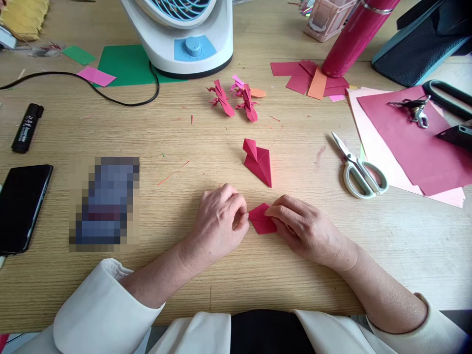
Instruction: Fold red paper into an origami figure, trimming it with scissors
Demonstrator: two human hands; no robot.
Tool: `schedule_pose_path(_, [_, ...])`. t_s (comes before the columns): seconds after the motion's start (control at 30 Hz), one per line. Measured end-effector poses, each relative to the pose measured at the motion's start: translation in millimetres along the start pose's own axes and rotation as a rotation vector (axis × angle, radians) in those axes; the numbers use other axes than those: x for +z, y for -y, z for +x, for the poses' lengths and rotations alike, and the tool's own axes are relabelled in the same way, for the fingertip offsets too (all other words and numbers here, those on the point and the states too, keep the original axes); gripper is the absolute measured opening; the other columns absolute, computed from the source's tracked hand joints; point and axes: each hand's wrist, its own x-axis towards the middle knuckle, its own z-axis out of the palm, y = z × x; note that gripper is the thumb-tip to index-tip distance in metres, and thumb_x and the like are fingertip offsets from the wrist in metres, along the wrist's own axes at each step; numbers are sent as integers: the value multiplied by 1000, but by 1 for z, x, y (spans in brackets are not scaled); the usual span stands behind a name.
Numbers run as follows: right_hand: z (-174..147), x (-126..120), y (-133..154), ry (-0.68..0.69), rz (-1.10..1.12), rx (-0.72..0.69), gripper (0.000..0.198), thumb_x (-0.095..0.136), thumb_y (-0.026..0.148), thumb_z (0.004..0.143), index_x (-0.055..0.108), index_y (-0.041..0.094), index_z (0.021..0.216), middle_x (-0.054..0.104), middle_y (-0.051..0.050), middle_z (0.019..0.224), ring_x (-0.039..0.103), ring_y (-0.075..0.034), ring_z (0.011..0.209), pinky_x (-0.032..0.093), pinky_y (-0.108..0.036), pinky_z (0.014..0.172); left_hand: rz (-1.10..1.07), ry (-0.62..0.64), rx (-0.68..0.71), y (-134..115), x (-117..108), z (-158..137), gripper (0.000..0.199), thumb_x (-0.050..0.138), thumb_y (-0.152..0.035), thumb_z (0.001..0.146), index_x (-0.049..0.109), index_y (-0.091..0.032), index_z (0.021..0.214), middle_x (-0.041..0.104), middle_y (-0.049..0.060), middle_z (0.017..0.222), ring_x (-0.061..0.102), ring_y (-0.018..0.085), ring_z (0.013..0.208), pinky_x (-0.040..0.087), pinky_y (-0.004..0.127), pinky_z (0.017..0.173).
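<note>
A small folded piece of red paper [262, 219] lies between my hands, low over the table. My left hand [223, 219] pinches its left tip between thumb and forefinger. On the other side, my right hand [304, 223] grips the right end, and its fingers cover that part of the paper. Just beyond them rests a second folded red paper [260, 162], kite-shaped with a flap standing at its upper left. Farther back sit two finished-looking red origami figures, one on the left [221, 98] and one on the right [248, 103], with thin twisted limbs.
White-handled scissors [363, 172] lie to the right, near red paper sheets [409, 132]. A fan [184, 39] stands at the back, its black cord [110, 96] running left. Left are a marker [27, 128], a phone [24, 209] and a blurred-out object [106, 201]. A red flask [356, 37] stands back right.
</note>
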Motion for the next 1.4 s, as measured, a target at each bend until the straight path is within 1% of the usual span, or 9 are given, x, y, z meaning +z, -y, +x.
schedule_pose_path(0.17, [6,8,9,-55,34,99,11,55,18,97,61,17,88,60,-5,85,53,-16,73,43,-31,70,1,-11,7,0,0,0,10,56,-12,82,53,-20,77,56,2,88,56,19,83,37,36,78])
schedule_pose_path(0.3, [10,14,18,-76,24,221,12,59,13,91,58,18,80,57,-3,81,52,-16,72,40,-30,69,9,-3,-12,-1,1,0,10,54,-12,82,52,-20,76,56,2,87,56,19,82,37,36,78])
schedule_pose_path(0.47, [14,16,21,-85,6,282,14,61,12,87,56,18,76,57,-2,78,51,-15,70,38,-30,69,13,-7,-41,0,3,1,11,55,-9,78,53,-20,78,57,2,89,56,20,83,36,37,78])
schedule_pose_path(0.7, [16,18,22,-74,4,299,14,61,14,88,57,18,75,58,-2,78,51,-15,70,39,-30,70,-98,-16,0,2,0,1,14,53,-7,82,56,-20,85,61,0,88,58,19,85,36,36,79])
schedule_pose_path(0.83, [16,17,22,-70,17,302,15,61,13,88,56,19,74,57,-1,77,51,-15,69,39,-29,69,-45,-17,-10,0,1,0,6,56,-17,86,56,-20,81,60,1,87,57,19,84,36,36,79])
schedule_pose_path(1.0, [15,15,20,-76,26,270,13,62,12,88,57,18,77,57,-1,78,52,-15,71,39,-29,71,8,-5,-22,0,4,2,9,57,-11,82,55,-20,80,59,1,86,57,20,84,36,36,79])
schedule_pose_path(1.13, [13,15,16,-52,56,212,7,62,13,90,61,18,85,59,-1,82,54,-15,74,39,-29,73,-70,-19,43,3,0,1,15,53,-6,84,56,-20,85,61,0,87,58,19,86,36,35,78])
schedule_pose_path(1.23, [13,16,13,-74,41,208,8,61,12,90,60,18,84,58,-1,82,53,-15,74,38,-29,72,-115,-13,101,6,-4,0,12,54,-10,87,58,-21,88,62,0,88,58,19,88,37,35,80])
schedule_pose_path(1.4, [14,19,11,-98,31,190,11,60,12,90,58,18,82,57,-1,80,52,-15,73,38,-29,71,-107,-19,109,6,-4,0,8,59,-13,86,60,-21,86,63,0,90,59,18,89,37,35,82])
